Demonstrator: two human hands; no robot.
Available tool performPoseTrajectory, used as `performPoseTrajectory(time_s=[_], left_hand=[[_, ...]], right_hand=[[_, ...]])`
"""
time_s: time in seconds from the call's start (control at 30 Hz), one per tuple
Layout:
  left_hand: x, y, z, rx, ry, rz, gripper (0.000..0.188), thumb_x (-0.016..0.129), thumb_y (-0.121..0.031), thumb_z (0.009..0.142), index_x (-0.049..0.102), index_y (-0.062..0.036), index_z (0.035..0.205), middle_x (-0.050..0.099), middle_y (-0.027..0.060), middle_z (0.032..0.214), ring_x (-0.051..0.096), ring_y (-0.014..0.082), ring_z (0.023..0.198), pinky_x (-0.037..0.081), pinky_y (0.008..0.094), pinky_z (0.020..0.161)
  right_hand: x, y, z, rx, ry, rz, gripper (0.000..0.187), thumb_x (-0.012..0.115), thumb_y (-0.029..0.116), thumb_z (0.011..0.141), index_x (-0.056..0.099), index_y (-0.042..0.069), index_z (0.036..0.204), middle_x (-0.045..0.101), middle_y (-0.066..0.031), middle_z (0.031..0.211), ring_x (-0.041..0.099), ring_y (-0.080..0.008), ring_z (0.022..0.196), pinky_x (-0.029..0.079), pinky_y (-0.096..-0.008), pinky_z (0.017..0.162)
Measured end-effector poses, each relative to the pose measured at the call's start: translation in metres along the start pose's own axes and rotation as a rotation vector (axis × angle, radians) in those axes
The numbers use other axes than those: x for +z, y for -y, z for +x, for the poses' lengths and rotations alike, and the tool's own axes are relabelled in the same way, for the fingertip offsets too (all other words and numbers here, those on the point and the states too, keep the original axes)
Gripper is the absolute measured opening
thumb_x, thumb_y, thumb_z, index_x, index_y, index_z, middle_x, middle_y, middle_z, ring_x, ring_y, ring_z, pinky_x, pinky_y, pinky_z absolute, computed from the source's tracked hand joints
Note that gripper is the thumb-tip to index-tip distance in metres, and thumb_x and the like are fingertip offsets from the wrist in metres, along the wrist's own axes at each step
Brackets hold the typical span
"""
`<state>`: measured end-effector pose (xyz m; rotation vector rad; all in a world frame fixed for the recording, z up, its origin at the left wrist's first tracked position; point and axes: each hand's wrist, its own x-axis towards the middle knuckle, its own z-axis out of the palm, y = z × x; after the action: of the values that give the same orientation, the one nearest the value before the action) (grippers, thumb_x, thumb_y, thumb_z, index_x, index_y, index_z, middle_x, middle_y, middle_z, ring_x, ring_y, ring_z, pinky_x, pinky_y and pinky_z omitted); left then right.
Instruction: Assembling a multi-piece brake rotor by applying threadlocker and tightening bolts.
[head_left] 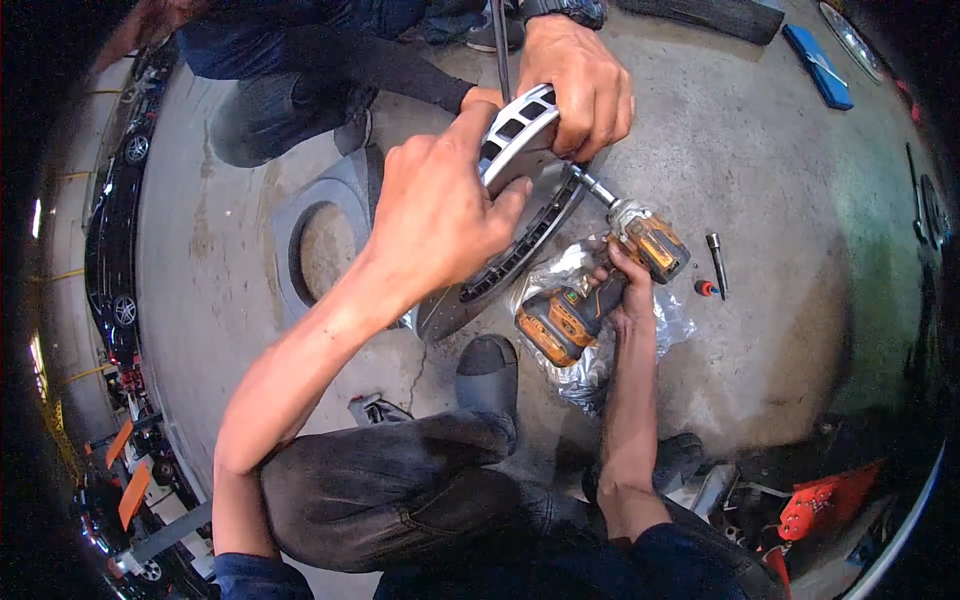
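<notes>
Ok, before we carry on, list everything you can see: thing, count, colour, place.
brake disc: one, silver-grey, tilted on edge at centre
power drill: one, orange and black, right of the disc, its bit at the disc
plastic bag: one, clear, on the floor under the drill
loose bit: one, dark, on the floor right of the drill
square plate: one, grey with a round hole, left of the disc
co-worker's hand: one, gripping the disc's top rim
left hand: one, pressed on the disc face
right hand: one, gripping the drill
</notes>
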<state>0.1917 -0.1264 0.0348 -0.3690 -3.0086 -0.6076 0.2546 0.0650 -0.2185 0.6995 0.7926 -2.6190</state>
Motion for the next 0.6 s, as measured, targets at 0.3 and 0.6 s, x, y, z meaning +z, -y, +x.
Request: performPoseTrajectory(time_s=[0.3, 0.6], left_hand=[[-0.002, 0.001, -0.004, 0.005, -0.024, -0.010, 0.048, 0.076, -0.022, 0.075, 0.058, 0.0020, 0.112, 0.064, 0.0231, 0.067, 0.066, 0.0394, 0.063, 0.052, 0.0450, 0.066], [0.001, 0.001, -0.003, 0.010, -0.018, 0.024, 0.046, 0.076, -0.022, 0.075, 0.058, 0.0014, 0.111, 0.064, 0.0217, 0.065, 0.067, 0.0371, 0.062, 0.052, 0.0439, 0.066]], right_hand=[[-0.006, 0.005, 0.004, 0.025, 0.038, -0.036, 0.025, 0.070, 0.014, 0.086, 0.060, 0.004, 0.105, 0.061, -0.0053, 0.085, 0.054, -0.0131, 0.062, 0.049, -0.0307, 0.059], [-0.011, 0.003, 0.005, 0.005, 0.016, -0.048, 0.023, 0.070, 0.014, 0.086, 0.061, 0.004, 0.105, 0.060, -0.0037, 0.082, 0.056, -0.0142, 0.062, 0.051, -0.0309, 0.058]])
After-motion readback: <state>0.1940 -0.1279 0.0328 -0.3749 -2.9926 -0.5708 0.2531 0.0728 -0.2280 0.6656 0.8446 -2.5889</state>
